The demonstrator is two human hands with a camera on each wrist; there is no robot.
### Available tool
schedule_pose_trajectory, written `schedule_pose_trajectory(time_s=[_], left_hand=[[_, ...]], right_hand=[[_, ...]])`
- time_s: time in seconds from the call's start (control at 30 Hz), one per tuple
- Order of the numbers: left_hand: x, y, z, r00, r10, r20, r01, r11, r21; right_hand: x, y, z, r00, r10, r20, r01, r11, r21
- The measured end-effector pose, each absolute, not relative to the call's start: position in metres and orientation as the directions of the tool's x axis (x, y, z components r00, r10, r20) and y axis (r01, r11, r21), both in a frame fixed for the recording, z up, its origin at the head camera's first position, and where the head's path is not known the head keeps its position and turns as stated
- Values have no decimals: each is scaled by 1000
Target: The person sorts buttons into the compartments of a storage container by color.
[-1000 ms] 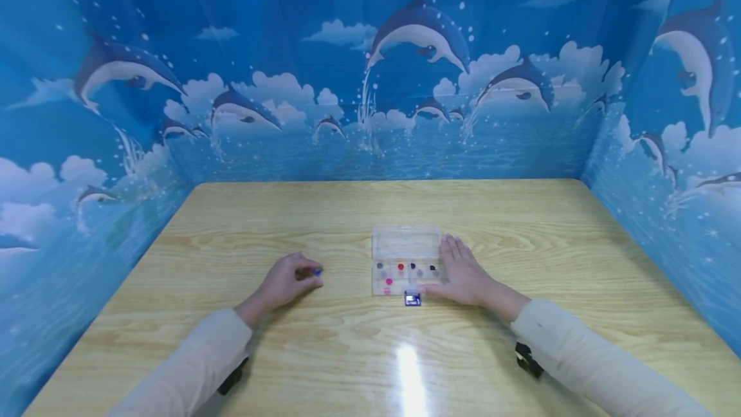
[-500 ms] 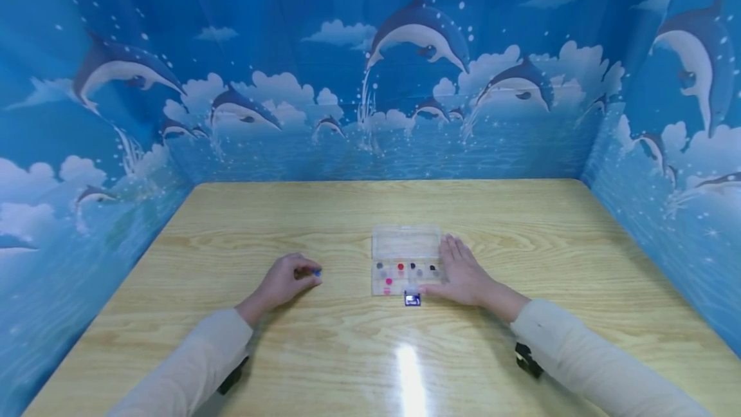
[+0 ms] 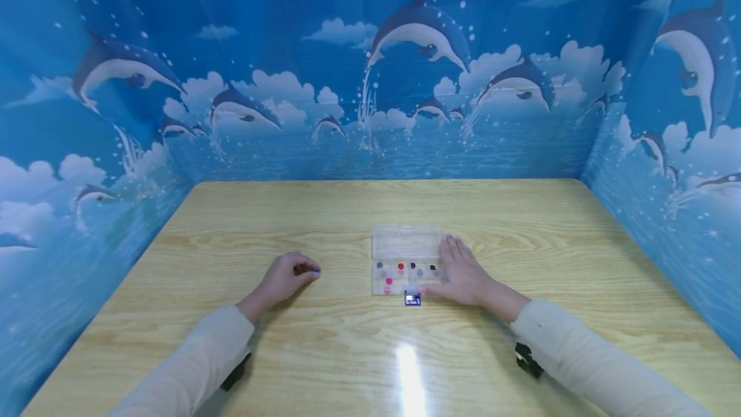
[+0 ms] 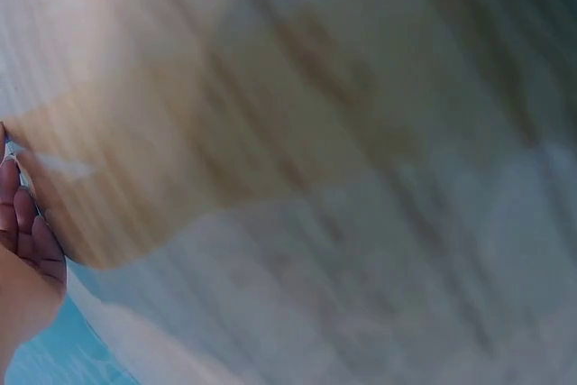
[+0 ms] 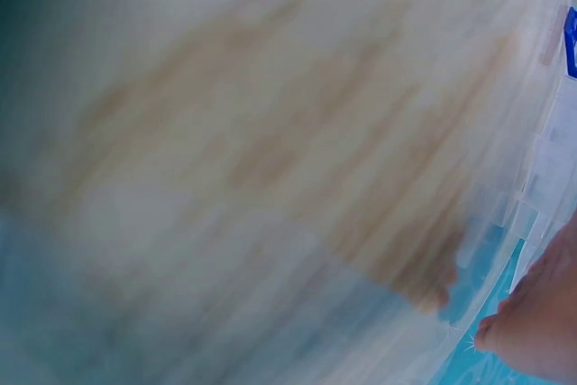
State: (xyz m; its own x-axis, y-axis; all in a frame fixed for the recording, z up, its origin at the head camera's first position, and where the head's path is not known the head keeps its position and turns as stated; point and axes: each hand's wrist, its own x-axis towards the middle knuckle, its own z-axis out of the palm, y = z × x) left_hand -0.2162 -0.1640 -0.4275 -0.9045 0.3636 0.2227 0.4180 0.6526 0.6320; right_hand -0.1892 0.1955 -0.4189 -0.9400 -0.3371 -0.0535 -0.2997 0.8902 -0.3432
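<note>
A clear plastic compartment box (image 3: pixel 406 250) lies on the table with its lid folded back. Small round pieces sit in its compartments: a red one (image 3: pixel 401 266), a pink one (image 3: pixel 389 281) and several dark ones. My right hand (image 3: pixel 463 277) rests along the box's right side, fingers straight and the thumb by its front edge. Left of the box, my left hand (image 3: pixel 285 278) pinches a small blue piece (image 3: pixel 317 272) between thumb and fingertips, just above or on the table. Most of that piece is hidden by the fingers.
A small blue-and-white label (image 3: pixel 412 299) is at the box's front edge. The wood-grain table (image 3: pixel 347 352) reaches a dolphin-printed curtain (image 3: pixel 289 134) at the back and sides. Dark devices are strapped under both sleeves.
The left fingers have closed in slightly, and less of the blue piece shows between them. My right hand and the box stay where they were.
</note>
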Motion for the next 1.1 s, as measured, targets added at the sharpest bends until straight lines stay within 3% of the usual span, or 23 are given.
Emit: schedule_pose_trajectory(time_s=[0.67,1.1], left_hand=[[-214,-160,-422,-929,328,170,354,660,663],[-213,-157,-419,-925,335,178,371,701,609]], right_hand=[[-189,196,-419,-940,-335,-64,-293,889,-351],[-189,195,-417,-940,-334,-62,-294,891,-347]])
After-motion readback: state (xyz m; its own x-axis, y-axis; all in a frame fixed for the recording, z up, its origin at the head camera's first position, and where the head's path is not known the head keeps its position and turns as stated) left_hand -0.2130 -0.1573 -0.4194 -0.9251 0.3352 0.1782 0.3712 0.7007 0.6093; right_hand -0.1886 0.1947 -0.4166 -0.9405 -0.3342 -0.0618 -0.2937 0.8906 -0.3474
